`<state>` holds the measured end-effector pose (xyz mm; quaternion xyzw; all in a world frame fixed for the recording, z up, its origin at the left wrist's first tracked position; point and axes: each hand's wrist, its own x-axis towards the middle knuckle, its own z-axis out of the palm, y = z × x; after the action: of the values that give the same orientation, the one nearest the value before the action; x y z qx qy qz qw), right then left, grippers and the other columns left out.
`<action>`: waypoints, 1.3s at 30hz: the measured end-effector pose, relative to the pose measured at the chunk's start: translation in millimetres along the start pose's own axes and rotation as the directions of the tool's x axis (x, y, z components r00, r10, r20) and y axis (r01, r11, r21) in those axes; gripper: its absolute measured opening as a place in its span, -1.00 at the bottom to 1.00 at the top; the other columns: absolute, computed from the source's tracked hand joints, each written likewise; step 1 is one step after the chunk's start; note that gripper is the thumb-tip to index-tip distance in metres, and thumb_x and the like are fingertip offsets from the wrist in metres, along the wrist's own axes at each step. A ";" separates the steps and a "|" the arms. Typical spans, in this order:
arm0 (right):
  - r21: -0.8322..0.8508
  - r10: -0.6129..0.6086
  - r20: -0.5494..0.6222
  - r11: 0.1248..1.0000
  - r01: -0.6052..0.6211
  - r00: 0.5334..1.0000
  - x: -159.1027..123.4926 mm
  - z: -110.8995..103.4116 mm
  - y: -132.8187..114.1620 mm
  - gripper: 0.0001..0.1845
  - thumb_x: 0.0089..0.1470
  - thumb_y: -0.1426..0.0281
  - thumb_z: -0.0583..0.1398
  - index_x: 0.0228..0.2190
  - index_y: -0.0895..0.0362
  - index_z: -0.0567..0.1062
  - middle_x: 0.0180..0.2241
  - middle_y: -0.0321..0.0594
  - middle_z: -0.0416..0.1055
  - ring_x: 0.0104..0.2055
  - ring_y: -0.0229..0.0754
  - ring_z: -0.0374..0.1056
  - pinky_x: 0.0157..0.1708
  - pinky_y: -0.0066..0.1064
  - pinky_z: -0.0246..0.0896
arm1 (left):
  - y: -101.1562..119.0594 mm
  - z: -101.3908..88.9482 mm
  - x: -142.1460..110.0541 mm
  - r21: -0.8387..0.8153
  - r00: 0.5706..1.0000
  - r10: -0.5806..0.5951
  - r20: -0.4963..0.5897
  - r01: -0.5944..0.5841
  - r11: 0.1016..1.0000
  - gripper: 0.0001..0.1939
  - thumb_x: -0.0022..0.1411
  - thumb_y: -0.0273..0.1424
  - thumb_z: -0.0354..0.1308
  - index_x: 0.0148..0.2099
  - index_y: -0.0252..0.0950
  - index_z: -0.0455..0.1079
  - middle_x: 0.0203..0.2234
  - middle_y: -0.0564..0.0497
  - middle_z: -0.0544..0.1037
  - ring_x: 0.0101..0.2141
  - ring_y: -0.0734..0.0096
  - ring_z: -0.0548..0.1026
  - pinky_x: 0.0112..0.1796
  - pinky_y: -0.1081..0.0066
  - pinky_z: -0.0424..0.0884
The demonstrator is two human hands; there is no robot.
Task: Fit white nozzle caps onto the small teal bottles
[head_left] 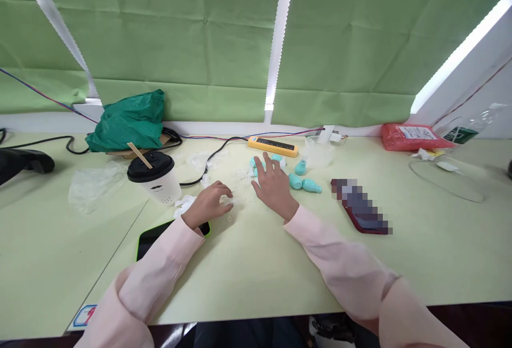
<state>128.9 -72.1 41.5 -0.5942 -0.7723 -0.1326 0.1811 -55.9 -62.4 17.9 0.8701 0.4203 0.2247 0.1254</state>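
Note:
My left hand [210,203] rests on the pale green table [256,268], its fingers curled over small white plastic pieces [232,199]. Flat on the table, my right hand [272,184] has its fingers spread, reaching toward a cluster of small teal parts [256,166]. Two more teal pieces [306,184] lie just right of that hand, and a teal cap-like piece [301,167] stands behind them. Whether the left hand grips anything is unclear.
A white cup with a black lid and wooden stirrer [154,176] stands left of my hands. A black phone [160,235] lies under my left forearm, a red phone [362,208] to the right. At the back are a yellow power strip [272,146], a green bag [128,120] and a red packet [414,136].

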 end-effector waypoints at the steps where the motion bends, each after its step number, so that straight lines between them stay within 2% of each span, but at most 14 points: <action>1: 0.010 -0.060 -0.024 0.998 0.061 0.998 -6.3 1.1 -2.6 -0.58 0.06 0.40 -0.05 -0.01 0.14 0.04 0.00 0.01 0.05 -0.07 0.01 0.07 -0.33 -0.31 0.11 | 0.8 -3.8 -0.3 -0.072 0.997 -0.049 -0.055 0.045 0.996 -0.81 -0.09 -0.37 0.09 -0.36 -0.31 0.39 -0.43 -0.05 0.45 -0.37 0.32 0.35 -0.32 0.35 0.29; 2: 0.038 -0.131 0.003 0.991 0.130 0.991 -12.9 4.1 -5.0 -0.65 0.09 0.42 -0.10 -0.05 0.11 0.10 -0.03 -0.04 0.10 -0.06 -0.03 0.07 -0.34 -0.35 0.11 | 1.8 -7.7 -0.5 -0.160 0.986 -0.116 -0.122 0.096 0.982 -0.80 -0.11 -0.36 0.10 -0.37 -0.32 0.39 -0.47 -0.04 0.46 -0.42 0.35 0.37 -0.35 0.37 0.30; 4: 0.111 -0.229 0.165 0.971 0.212 0.959 -24.9 15.5 -8.4 -0.71 0.11 0.46 -0.15 -0.17 0.12 0.25 -0.17 -0.07 0.24 -0.15 -0.10 0.16 -0.37 -0.40 0.11 | 3.9 -15.2 -0.8 -0.382 0.936 -0.270 -0.225 0.170 0.908 -0.74 -0.12 -0.34 0.11 -0.32 -0.32 0.38 -0.52 -0.01 0.46 -0.49 0.40 0.38 -0.41 0.41 0.32; 6: 0.130 -0.215 0.242 0.974 0.188 0.946 -32.4 31.3 -9.5 -0.76 0.09 0.46 -0.10 -0.26 0.19 0.31 -0.31 -0.04 0.30 -0.30 -0.12 0.25 -0.46 -0.42 0.11 | 5.8 -20.4 -0.6 -0.629 0.895 -0.396 -0.204 0.190 0.754 -0.63 -0.11 -0.34 0.11 -0.18 -0.33 0.32 -0.56 0.01 0.46 -0.50 0.41 0.40 -0.42 0.41 0.34; 8: 0.136 -0.174 0.273 0.981 0.141 0.946 -34.0 45.9 -8.6 -0.79 0.07 0.47 -0.06 -0.29 0.26 0.32 -0.40 -0.01 0.32 -0.40 -0.13 0.29 -0.51 -0.41 0.11 | 7.4 -21.1 0.1 -0.814 0.891 -0.450 -0.060 0.218 0.539 -0.57 -0.08 -0.34 0.09 -0.10 -0.34 0.25 -0.59 0.02 0.46 -0.52 0.43 0.41 -0.43 0.40 0.35; 11: 0.194 -0.156 0.289 0.976 0.102 0.945 -28.8 56.4 -6.3 -0.81 0.05 0.48 -0.03 -0.40 0.27 0.36 -0.44 -0.01 0.33 -0.42 -0.13 0.31 -0.50 -0.40 0.13 | 10.3 -13.6 0.8 -0.925 0.893 -0.413 0.181 0.297 0.236 -0.61 -0.05 -0.39 0.08 -0.11 -0.36 0.24 -0.57 -0.01 0.45 -0.52 0.46 0.41 -0.45 0.43 0.34; 14: 0.323 -0.190 0.273 0.941 0.096 0.943 -23.9 51.6 -4.6 -0.86 0.00 0.47 0.05 -0.48 0.25 0.38 -0.47 -0.11 0.37 -0.40 -0.17 0.32 -0.46 -0.41 0.17 | 15.8 -3.4 -0.6 -0.929 0.886 -0.331 0.323 0.365 0.069 -0.63 -0.04 -0.42 0.11 -0.11 -0.33 0.23 -0.51 -0.03 0.46 -0.49 0.51 0.41 -0.43 0.48 0.33; 18: 0.505 -0.214 0.229 0.860 0.072 0.950 -29.8 36.2 1.5 -0.84 0.00 0.40 0.06 -0.44 0.21 0.41 -0.49 -0.24 0.41 -0.48 -0.33 0.31 -0.47 -0.52 0.21 | 27.2 2.6 -5.4 -0.918 0.899 -0.239 0.367 0.392 0.065 -0.62 -0.01 -0.39 0.12 -0.09 -0.28 0.19 -0.39 -0.07 0.46 -0.46 0.49 0.41 -0.37 0.40 0.34; 20: 0.650 -0.161 0.206 0.760 -0.012 0.965 -37.1 30.1 6.8 -0.74 0.02 0.32 0.03 -0.39 0.24 0.41 -0.50 -0.23 0.41 -0.53 -0.35 0.30 -0.53 -0.53 0.23 | 33.6 3.2 -7.5 -0.914 0.904 -0.216 0.368 0.395 0.096 -0.66 0.02 -0.35 0.09 -0.12 -0.30 0.21 -0.29 -0.13 0.43 -0.39 0.45 0.40 -0.33 0.34 0.34; 22: 0.839 -0.066 0.224 0.521 -0.158 0.972 -44.6 25.8 11.9 -0.69 -0.05 0.25 0.08 -0.41 0.26 0.45 -0.58 -0.24 0.39 -0.61 -0.35 0.26 -0.60 -0.49 0.23 | 39.9 3.5 -8.9 -0.914 0.913 -0.192 0.361 0.387 0.123 -0.72 0.03 -0.34 0.08 -0.18 -0.33 0.24 -0.23 -0.16 0.40 -0.34 0.42 0.39 -0.29 0.31 0.33; 24: 0.930 0.001 0.276 0.254 -0.267 0.961 -50.9 22.1 14.8 -0.71 -0.16 0.25 0.16 -0.47 0.25 0.48 -0.65 -0.27 0.35 -0.67 -0.36 0.20 -0.65 -0.47 0.21 | 45.3 4.3 -9.9 -0.918 0.921 -0.163 0.354 0.375 0.128 -0.74 0.03 -0.34 0.07 -0.20 -0.34 0.25 -0.21 -0.17 0.39 -0.34 0.40 0.39 -0.28 0.29 0.33; 27: 0.949 0.045 0.302 0.075 -0.305 0.952 -56.4 14.8 14.5 -0.80 -0.22 0.32 0.21 -0.52 0.21 0.51 -0.65 -0.28 0.36 -0.68 -0.39 0.17 -0.65 -0.47 0.19 | 49.6 7.1 -10.9 -0.931 0.926 -0.162 0.340 0.356 0.082 -0.73 0.04 -0.34 0.07 -0.19 -0.34 0.24 -0.23 -0.16 0.40 -0.36 0.40 0.39 -0.29 0.26 0.33; 32: 0.968 0.074 0.251 0.008 -0.252 0.965 -58.4 3.8 10.7 -0.90 -0.22 0.40 0.22 -0.55 0.17 0.52 -0.62 -0.28 0.36 -0.64 -0.38 0.19 -0.63 -0.48 0.22 | 49.6 18.7 -13.1 -0.937 0.916 -0.219 0.337 0.348 0.015 -0.77 0.01 -0.37 0.11 -0.24 -0.34 0.30 -0.35 -0.04 0.39 -0.39 0.46 0.36 -0.30 0.29 0.35; 39: 0.972 0.028 0.233 0.001 -0.233 0.972 -58.9 8.2 11.5 -0.88 -0.26 0.42 0.25 -0.51 0.11 0.54 -0.60 -0.30 0.36 -0.64 -0.37 0.23 -0.60 -0.46 0.26 | 52.2 29.9 -14.3 -0.936 0.921 -0.174 0.349 0.351 -0.017 -0.77 -0.02 -0.41 0.13 -0.25 -0.38 0.35 -0.37 -0.04 0.36 -0.43 0.51 0.33 -0.37 0.39 0.36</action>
<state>152.4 -116.9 8.2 -0.3725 -0.5944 0.5083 0.4996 -13.6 -106.6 9.1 0.4564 0.2944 0.3664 0.7555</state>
